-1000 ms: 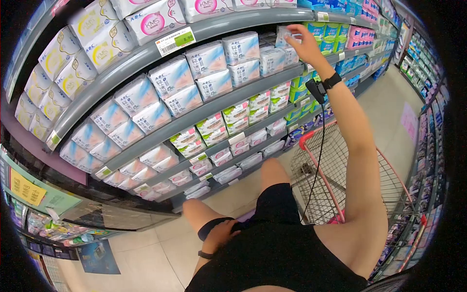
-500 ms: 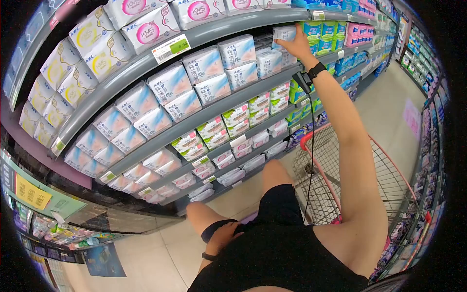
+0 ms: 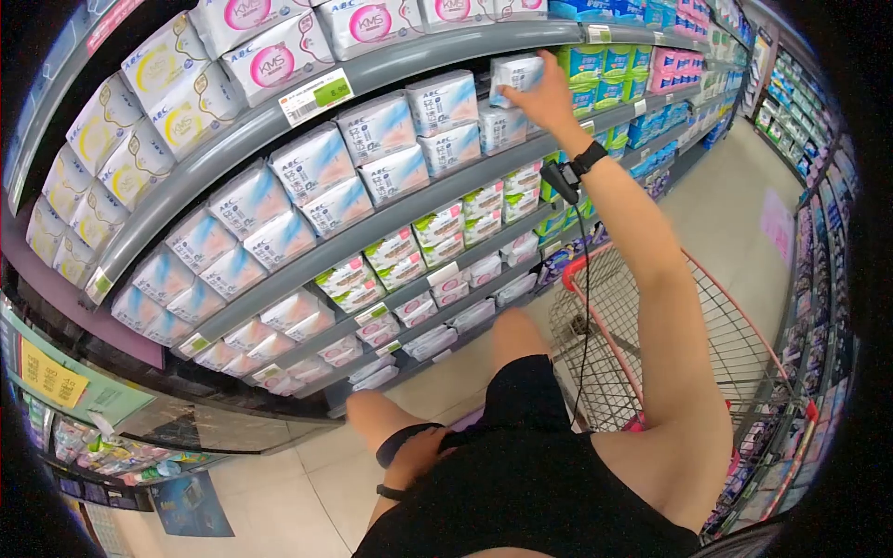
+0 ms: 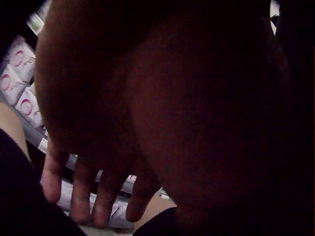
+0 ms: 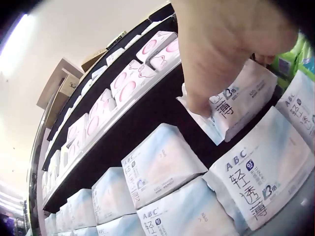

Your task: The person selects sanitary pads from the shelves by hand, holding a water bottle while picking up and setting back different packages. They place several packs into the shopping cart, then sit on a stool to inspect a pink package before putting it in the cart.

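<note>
My right hand (image 3: 549, 98) grips a white and pale blue ABC sanitary pad pack (image 3: 513, 82) on the middle shelf. In the right wrist view the thumb presses the front of this pack (image 5: 248, 98), which hangs tilted above the row; the other fingers are mostly hidden behind it. Just below is another pack of the same kind (image 5: 263, 169), and stacked ones (image 3: 443, 102) stand to the left. My left hand (image 3: 414, 454) rests on my lap near the thigh. Its fingers (image 4: 102, 199) extend loosely with nothing in them in the dark left wrist view.
A wire shopping cart (image 3: 688, 325) with red trim stands at my right. Above the held pack runs the grey shelf edge (image 3: 409, 58) with a price tag (image 3: 316, 96). Green packs (image 3: 605, 74) sit right of the hand. A black cable (image 3: 583, 307) hangs from the right wrist.
My right hand has gone from reaching at the shelf's right part to gripping a pack, and has moved it leftward and forward over the lower row. The left hand stays on the lap.
</note>
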Demonstrator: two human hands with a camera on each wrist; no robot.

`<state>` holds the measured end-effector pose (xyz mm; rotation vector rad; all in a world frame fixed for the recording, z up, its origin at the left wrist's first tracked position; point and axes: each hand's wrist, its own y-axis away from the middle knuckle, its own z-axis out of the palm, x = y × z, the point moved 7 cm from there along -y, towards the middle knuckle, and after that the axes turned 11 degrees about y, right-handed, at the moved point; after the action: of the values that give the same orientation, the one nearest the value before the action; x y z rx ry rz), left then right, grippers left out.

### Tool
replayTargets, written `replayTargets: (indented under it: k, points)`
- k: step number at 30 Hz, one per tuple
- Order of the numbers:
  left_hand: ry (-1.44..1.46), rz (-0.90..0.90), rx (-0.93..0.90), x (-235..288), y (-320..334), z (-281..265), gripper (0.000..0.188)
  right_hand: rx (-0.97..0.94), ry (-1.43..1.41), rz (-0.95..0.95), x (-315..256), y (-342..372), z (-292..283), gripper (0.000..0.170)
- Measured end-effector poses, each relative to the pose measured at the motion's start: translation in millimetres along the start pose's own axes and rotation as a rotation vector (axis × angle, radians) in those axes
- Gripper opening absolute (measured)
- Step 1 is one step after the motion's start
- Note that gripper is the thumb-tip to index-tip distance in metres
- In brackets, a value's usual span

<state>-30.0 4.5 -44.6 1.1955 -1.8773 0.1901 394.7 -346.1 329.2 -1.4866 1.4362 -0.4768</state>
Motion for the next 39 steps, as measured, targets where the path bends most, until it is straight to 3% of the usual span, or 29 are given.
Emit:
replayTargets:
  k: [6, 18, 28, 31, 34, 37, 39]
  points:
    - [-0.008, 0.041, 0.030, -19.8, -3.0, 10.2, 0.047, -0.095, 0.016, -0.002, -15.6, 7.3, 1.4, 0.090]
    - [0.031, 0.129, 0.085, -40.7, 3.6, 24.3, 0.044, -0.013, 0.050, -0.055, -31.9, 24.2, 8.9, 0.084]
    - [0.088, 0.006, 0.006, -25.9, 3.8, 12.0, 0.045, -0.076, 0.033, -0.017, -23.3, 27.4, 1.5, 0.105]
    - [0.077, 0.054, -0.015, -73.2, -9.8, 40.8, 0.046, -0.083, 0.009, -0.032, -15.5, 26.6, 4.7, 0.106]
    - [0.127, -0.007, -0.081, -89.9, -14.9, 53.3, 0.046, -0.083, 0.002, -0.051, -10.4, 25.9, 6.7, 0.106]
    - [0.004, 0.012, 0.009, -9.5, 4.5, 8.5, 0.046, -0.100, 0.003, -0.048, -9.7, 25.2, 6.5, 0.103]
    - [0.039, 0.032, 0.009, -31.5, -1.1, 19.8, 0.046, -0.088, 0.014, -0.060, -9.4, 24.0, 6.8, 0.102]
